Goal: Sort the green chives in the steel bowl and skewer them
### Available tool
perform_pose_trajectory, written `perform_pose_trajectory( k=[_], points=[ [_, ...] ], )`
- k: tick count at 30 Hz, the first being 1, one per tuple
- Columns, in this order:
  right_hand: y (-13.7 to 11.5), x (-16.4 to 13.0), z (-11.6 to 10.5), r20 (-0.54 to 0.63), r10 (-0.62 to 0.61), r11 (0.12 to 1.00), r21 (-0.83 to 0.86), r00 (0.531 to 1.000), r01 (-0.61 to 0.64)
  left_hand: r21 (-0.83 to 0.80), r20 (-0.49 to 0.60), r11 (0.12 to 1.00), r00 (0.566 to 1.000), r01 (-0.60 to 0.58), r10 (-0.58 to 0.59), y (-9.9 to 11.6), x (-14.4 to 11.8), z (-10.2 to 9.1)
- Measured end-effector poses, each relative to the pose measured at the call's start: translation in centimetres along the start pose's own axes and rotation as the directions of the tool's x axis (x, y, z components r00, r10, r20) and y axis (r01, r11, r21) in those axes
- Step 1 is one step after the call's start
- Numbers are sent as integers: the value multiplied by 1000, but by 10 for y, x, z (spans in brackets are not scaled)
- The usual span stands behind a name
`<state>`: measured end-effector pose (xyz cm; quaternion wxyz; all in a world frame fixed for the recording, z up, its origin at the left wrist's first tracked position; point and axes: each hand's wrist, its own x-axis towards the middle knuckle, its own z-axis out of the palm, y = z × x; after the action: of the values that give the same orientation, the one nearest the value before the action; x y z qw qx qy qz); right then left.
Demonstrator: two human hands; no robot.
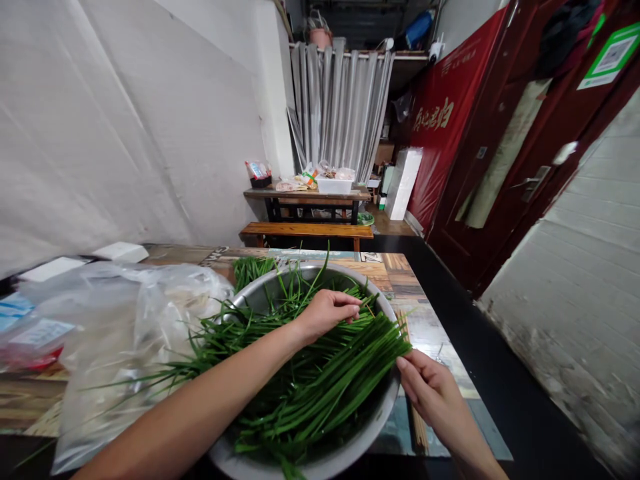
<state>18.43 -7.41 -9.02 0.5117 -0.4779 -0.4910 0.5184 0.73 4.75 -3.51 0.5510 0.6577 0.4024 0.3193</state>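
A metal bowl (373,427) at the table's (395,270) near edge holds a thick heap of long green chives (320,373), their cut ends fanned toward three o'clock and their tips spilling over the rim at nine o'clock onto a clear plastic bag (130,333). The left hand (327,312) lies on top of the heap at twelve o'clock, fingers curled down loosely among the stalks. The right hand (433,393), at four o'clock just outside the rim, pinches the cut ends of a few stalks between thumb and fingertips.
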Motion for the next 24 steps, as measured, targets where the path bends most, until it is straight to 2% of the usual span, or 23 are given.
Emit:
perform_pose_trajectory(
  k=[9,14,16,18,21,24],
  points=[
    [0,0,2,12,-12,998,58,1000,12,40,16,999,1000,-12,12,-2,-1,1],
    [-2,1,6,-3,23,994,107,1000,-22,196,116,978,992,-76,54,-4,-8,8],
    [-3,-1,6,-13,40,994,98,999,-39,240,176,964,982,-115,74,-2,-8,5],
    [-2,-7,4,-25,34,998,56,999,-32,293,151,946,984,-139,98,2,-5,-4],
    [3,-17,0,-30,34,999,12,999,-34,465,38,869,984,-171,174,3,5,-19],
    [7,-25,-3,-29,67,997,36,997,-66,660,82,724,978,-198,192,-10,15,-24]
  ],
)
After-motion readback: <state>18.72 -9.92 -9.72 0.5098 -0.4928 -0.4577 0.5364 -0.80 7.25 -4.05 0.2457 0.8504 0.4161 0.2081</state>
